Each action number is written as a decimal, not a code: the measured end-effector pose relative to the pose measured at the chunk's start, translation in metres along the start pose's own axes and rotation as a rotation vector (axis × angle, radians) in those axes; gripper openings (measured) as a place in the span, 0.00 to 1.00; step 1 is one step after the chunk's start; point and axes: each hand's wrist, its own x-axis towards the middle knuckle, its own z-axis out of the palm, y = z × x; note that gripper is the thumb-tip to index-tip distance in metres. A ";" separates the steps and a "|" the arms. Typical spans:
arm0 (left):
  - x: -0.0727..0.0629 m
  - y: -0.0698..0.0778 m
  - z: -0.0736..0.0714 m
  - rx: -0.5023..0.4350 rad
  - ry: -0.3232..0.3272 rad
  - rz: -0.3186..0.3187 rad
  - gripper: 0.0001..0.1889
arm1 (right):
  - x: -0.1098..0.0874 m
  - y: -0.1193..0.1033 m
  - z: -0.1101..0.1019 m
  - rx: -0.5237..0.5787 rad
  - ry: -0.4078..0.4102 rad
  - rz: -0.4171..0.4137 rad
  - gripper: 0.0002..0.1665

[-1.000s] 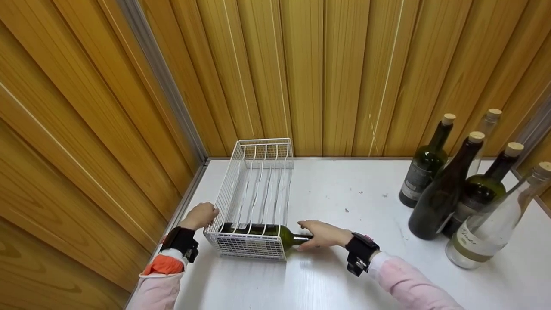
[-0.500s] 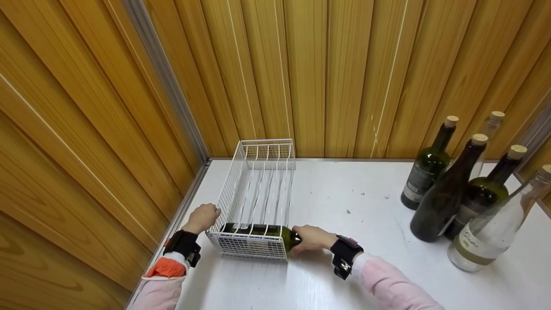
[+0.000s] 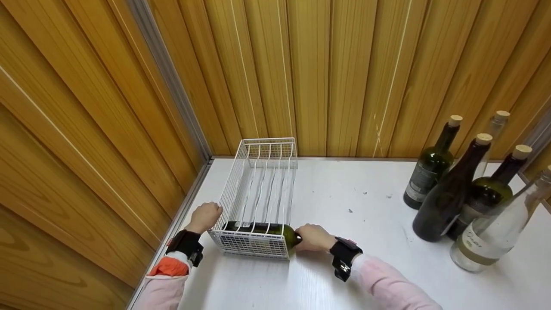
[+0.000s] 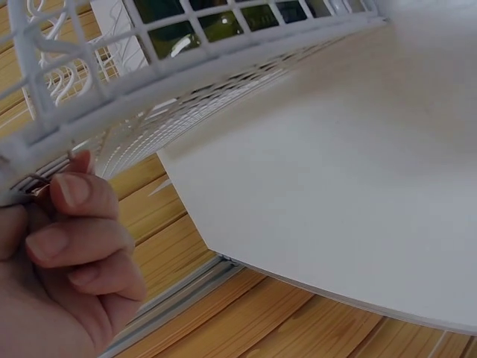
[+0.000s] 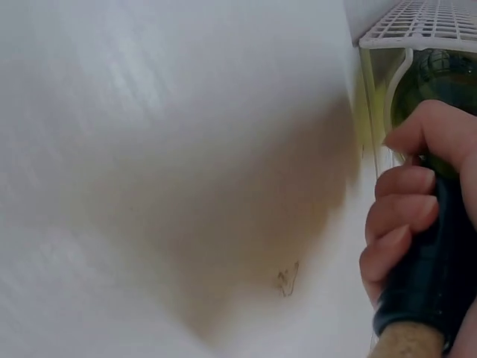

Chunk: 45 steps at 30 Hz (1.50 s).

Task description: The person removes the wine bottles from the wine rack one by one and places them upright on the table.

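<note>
Near the table's left side lies a white wire bottle rack point(image 3: 254, 245), with curved wire dividers across it. A green wine bottle point(image 3: 289, 237) lies on its side in the rack's nearest slot, its shoulder and neck sticking out to the right. My left hand point(image 3: 205, 217) grips the rack's left mesh side; in the left wrist view its fingers point(image 4: 93, 239) curl at the wire edge. Around the bottle's neck point(image 5: 428, 276) my right hand point(image 3: 315, 237) is wrapped, as the right wrist view shows. A cork point(image 5: 408, 343) sits in the mouth, and the label is partly hidden behind mesh.
Several corked bottles stand at the table's right: a green bottle point(image 3: 424, 176), a dark bottle point(image 3: 443, 204), another green bottle point(image 3: 486, 196) and a clear labelled bottle point(image 3: 486, 241) among them. Wood-patterned walls point(image 3: 344, 86) rise behind and at the left of the white table point(image 3: 344, 189).
My right hand has moved left onto the bottle's neck and closed round it. Since then it has barely moved. My left hand keeps its hold on the rack; the view has shifted slightly.
</note>
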 end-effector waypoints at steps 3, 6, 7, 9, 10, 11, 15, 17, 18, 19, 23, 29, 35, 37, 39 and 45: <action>0.000 0.002 0.000 -0.015 -0.009 -0.020 0.16 | -0.003 0.003 -0.001 0.007 0.014 -0.002 0.16; 0.000 0.002 0.001 -0.008 0.001 -0.005 0.16 | -0.006 0.007 -0.008 0.011 0.007 -0.014 0.14; 0.000 0.002 0.002 -0.005 0.007 0.003 0.16 | -0.008 0.008 -0.010 0.015 0.000 -0.014 0.13; 0.000 0.001 0.002 0.006 0.021 0.020 0.15 | -0.011 0.011 -0.016 0.016 -0.013 -0.009 0.13; 0.000 0.001 0.002 0.021 0.025 0.033 0.15 | -0.013 0.013 -0.019 0.017 -0.020 -0.010 0.12; -0.001 0.001 0.002 0.020 0.027 0.027 0.15 | -0.015 0.014 -0.021 0.018 -0.025 -0.005 0.12; -0.002 -0.001 0.003 0.016 0.025 0.012 0.15 | -0.025 0.022 -0.030 0.002 -0.033 -0.015 0.09; -0.002 -0.001 0.003 0.007 0.015 0.003 0.15 | -0.032 0.026 -0.036 -0.012 -0.035 -0.025 0.08; -0.002 -0.001 0.003 0.002 0.012 -0.004 0.15 | -0.035 0.029 -0.039 -0.015 -0.037 -0.030 0.09; -0.003 -0.001 0.004 0.008 0.005 0.000 0.15 | -0.038 0.031 -0.042 -0.013 -0.040 -0.032 0.09; -0.003 -0.002 0.004 0.020 0.002 0.009 0.14 | -0.052 0.038 -0.056 -0.023 -0.042 -0.042 0.14; -0.002 -0.002 0.001 -0.010 -0.014 -0.030 0.16 | -0.071 0.048 -0.081 -0.049 -0.033 -0.029 0.13; -0.002 0.000 -0.003 -0.024 -0.022 -0.045 0.16 | -0.088 0.056 -0.110 -0.098 -0.020 0.001 0.12; -0.003 0.000 -0.003 -0.025 -0.023 -0.042 0.16 | -0.094 0.058 -0.122 -0.117 -0.025 0.022 0.11; -0.003 0.000 -0.003 -0.029 -0.029 -0.049 0.16 | -0.099 0.060 -0.134 -0.140 -0.033 0.047 0.11; -0.001 0.001 -0.004 -0.034 -0.036 -0.053 0.16 | -0.111 0.062 -0.171 -0.230 -0.055 0.099 0.09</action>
